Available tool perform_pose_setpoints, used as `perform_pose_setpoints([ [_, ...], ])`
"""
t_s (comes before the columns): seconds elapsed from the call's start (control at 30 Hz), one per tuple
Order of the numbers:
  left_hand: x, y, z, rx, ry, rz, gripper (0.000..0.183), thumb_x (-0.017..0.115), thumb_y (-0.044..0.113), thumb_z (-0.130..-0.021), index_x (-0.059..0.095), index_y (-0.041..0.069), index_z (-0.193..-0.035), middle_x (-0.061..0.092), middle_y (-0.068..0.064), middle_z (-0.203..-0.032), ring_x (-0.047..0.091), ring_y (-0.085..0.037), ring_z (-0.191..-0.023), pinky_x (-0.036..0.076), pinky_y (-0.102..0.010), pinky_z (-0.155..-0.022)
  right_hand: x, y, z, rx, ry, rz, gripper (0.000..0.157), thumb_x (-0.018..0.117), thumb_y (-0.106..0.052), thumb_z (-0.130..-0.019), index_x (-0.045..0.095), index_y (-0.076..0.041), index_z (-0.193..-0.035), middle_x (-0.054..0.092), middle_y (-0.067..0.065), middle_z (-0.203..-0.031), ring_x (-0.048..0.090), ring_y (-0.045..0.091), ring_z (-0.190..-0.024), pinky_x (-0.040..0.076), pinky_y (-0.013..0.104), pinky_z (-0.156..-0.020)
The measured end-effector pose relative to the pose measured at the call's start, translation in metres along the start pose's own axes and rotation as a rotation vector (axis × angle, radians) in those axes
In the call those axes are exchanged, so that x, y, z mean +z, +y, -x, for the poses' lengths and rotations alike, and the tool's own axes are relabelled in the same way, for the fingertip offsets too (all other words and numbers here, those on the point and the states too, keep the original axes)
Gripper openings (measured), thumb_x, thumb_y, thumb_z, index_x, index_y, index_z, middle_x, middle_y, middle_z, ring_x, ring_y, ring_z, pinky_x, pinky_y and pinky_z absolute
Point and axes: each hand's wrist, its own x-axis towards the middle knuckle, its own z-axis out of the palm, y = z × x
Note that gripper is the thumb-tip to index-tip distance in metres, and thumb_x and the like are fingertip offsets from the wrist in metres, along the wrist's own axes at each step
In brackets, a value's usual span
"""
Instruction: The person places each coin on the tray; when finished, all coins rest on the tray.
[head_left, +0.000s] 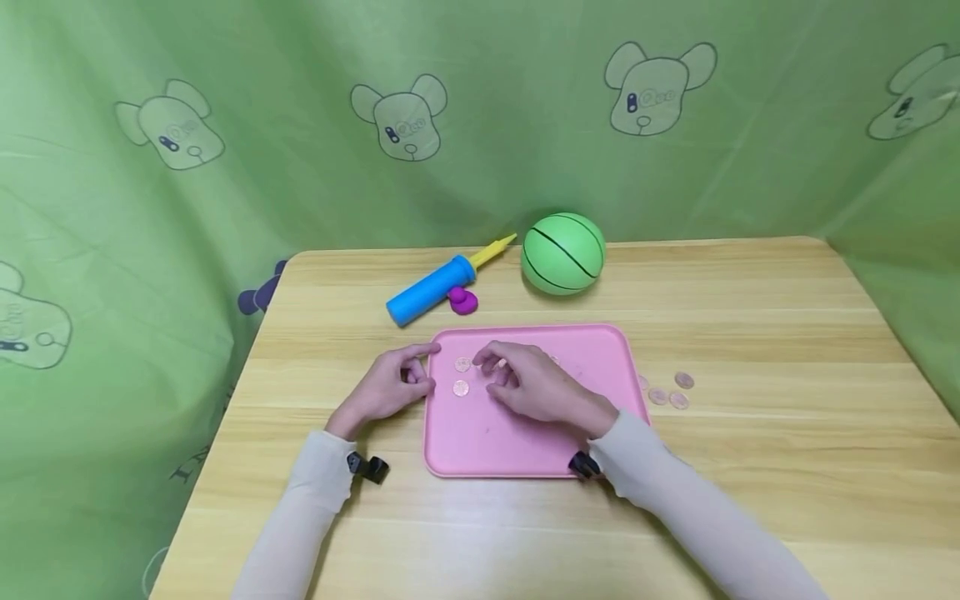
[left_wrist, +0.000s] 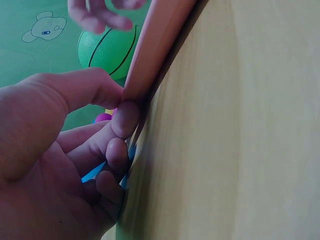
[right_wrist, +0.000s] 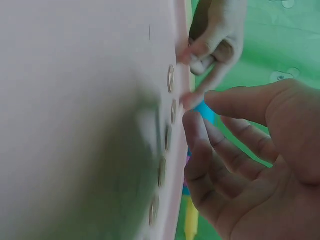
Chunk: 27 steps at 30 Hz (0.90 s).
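Along the left side of the pink tray (head_left: pixel 525 454), my left hand (head_left: pixel 390 385) holds the rim, with thumb and index finger over the edge. The left wrist view shows its other fingers curled against the outside of the tray (left_wrist: pixel 157 45). My right hand (head_left: pixel 536 383) hovers over the tray, fingers loosely bent and thumb apart from the index finger. Nothing shows between them in the right wrist view. Two coins, an upper one (head_left: pixel 462 364) and a lower one (head_left: pixel 461 388), lie near the tray's left side. Several coins (right_wrist: pixel 171 79) appear in a row in the right wrist view.
Several loose coins (head_left: pixel 678 401) lie right of the tray on the wooden table (head_left: pixel 787 358). Behind the tray are a blue hand pump (head_left: pixel 431 290) with a yellow nozzle, a small purple object (head_left: pixel 463 302) and a green ball (head_left: pixel 563 253). A green curtain (head_left: pixel 510 167) hangs behind.
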Motion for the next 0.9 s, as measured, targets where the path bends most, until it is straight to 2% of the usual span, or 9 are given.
perform_pose_setpoints([
  [0.2,-0.002,0.002,0.000,0.001,0.002,-0.001,0.061,0.075,0.000,-0.095,0.057,-0.005,-0.154,0.071,-0.005,-0.086,0.061,-0.014,-0.078,0.051,-0.022,-0.078,-0.021,0.011,0.026,-0.007,0.087,0.096,0.031,0.069,0.000,-0.101,0.070,-0.005,-0.131,0.077,0.011,-0.119,0.071,0.016,-0.100,0.063,0.036,-0.091],
  [0.4,0.000,0.000,0.000,-0.010,-0.010,-0.012,0.062,0.075,0.002,-0.097,0.056,-0.003,-0.155,0.071,-0.005,-0.088,0.062,-0.013,-0.079,0.052,-0.022,-0.078,-0.046,0.027,0.050,0.016,0.166,0.101,0.028,0.072,0.004,-0.097,0.073,-0.003,-0.125,0.078,0.012,-0.114,0.073,0.019,-0.096,0.064,0.033,-0.084],
  [0.6,0.002,0.001,0.000,-0.034,-0.012,-0.016,0.063,0.076,0.003,-0.097,0.056,0.000,-0.156,0.071,-0.004,-0.089,0.062,-0.013,-0.081,0.052,-0.023,-0.080,-0.072,0.041,0.077,0.099,0.205,0.120,0.028,0.073,0.004,-0.097,0.073,-0.003,-0.124,0.078,0.013,-0.114,0.074,0.024,-0.099,0.063,0.034,-0.086],
  [0.73,0.001,0.002,0.001,-0.030,-0.004,-0.011,0.062,0.076,0.002,-0.096,0.057,-0.001,-0.155,0.071,-0.006,-0.089,0.062,-0.014,-0.081,0.052,-0.022,-0.079,-0.086,0.047,0.093,0.137,0.222,0.110,0.031,0.073,0.006,-0.095,0.073,-0.001,-0.125,0.079,0.017,-0.114,0.075,0.028,-0.100,0.063,0.030,-0.084],
  [0.9,0.001,0.002,0.001,-0.013,-0.002,0.002,0.061,0.076,0.000,-0.095,0.057,-0.004,-0.154,0.072,-0.007,-0.089,0.062,-0.015,-0.081,0.052,-0.022,-0.079,-0.099,0.056,0.111,0.130,0.277,0.141,0.030,0.075,0.007,-0.094,0.075,-0.001,-0.123,0.080,0.017,-0.112,0.074,0.025,-0.097,0.061,0.024,-0.077],
])
